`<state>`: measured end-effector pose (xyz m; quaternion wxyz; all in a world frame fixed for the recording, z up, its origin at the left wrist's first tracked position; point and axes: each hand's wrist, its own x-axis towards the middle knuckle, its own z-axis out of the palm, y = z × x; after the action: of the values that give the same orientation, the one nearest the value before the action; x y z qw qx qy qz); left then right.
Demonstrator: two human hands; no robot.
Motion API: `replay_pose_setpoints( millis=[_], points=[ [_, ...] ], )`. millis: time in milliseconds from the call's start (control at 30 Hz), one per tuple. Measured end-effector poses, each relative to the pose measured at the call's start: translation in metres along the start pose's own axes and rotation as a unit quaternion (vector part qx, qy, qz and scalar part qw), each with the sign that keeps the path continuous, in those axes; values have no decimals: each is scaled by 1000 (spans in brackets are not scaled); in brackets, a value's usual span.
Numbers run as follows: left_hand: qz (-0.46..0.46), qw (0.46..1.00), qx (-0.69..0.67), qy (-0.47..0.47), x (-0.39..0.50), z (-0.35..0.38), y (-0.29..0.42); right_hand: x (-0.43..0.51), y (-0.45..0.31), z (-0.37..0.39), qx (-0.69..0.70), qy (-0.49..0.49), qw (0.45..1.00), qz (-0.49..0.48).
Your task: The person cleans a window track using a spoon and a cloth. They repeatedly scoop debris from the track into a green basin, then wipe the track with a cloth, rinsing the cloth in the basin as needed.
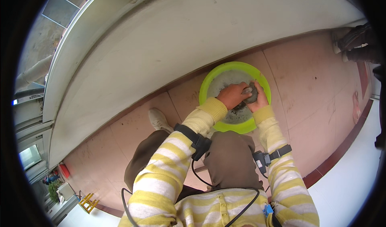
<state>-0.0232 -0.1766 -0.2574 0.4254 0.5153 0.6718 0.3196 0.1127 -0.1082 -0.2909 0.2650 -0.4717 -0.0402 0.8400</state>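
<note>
A lime-green plastic basin (206,86) stands on the floor in front of my knees, against the low wall. Cloudy water and dark specks of dirt lie in it. Over the basin, my right hand (261,97) holds a dark, rounded lump (252,96) from its right side; what the lump is, I cannot tell. The fingers of my left hand (232,94) press on its left side and pinch a small, pale, shiny piece (247,91) against it. My left palm is hidden from view.
A white wall (181,46) runs along the far side of the tiled floor (313,85). Another person's legs (360,43) are at the upper right. Black cables (245,207) hang from the straps on my forearms. A yellow stool (88,203) and a potted plant (54,190) stand at the lower left.
</note>
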Motion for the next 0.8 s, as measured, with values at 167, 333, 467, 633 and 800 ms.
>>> replay_pose_setpoints(
  millis=[167, 333, 467, 633, 800],
  points=[
    [-56, 985, -141, 82, -5, -38, -2, -11, -17, -28, -71, -68, 995, -23],
    [-49, 972, -141, 182, -43, -76, 49, -14, -33, -56, -200, 15, 977, -68],
    [-79, 942, -249, 210, -79, -108, 82, -29, -54, -64, -293, 64, 949, -100],
    [-175, 890, -378, 186, -124, -131, 78, -96, -102, -22, -356, 23, 924, -139],
    [-101, 947, -234, 193, -143, -140, 65, -201, -111, 109, -375, -243, 844, -296]
  ],
)
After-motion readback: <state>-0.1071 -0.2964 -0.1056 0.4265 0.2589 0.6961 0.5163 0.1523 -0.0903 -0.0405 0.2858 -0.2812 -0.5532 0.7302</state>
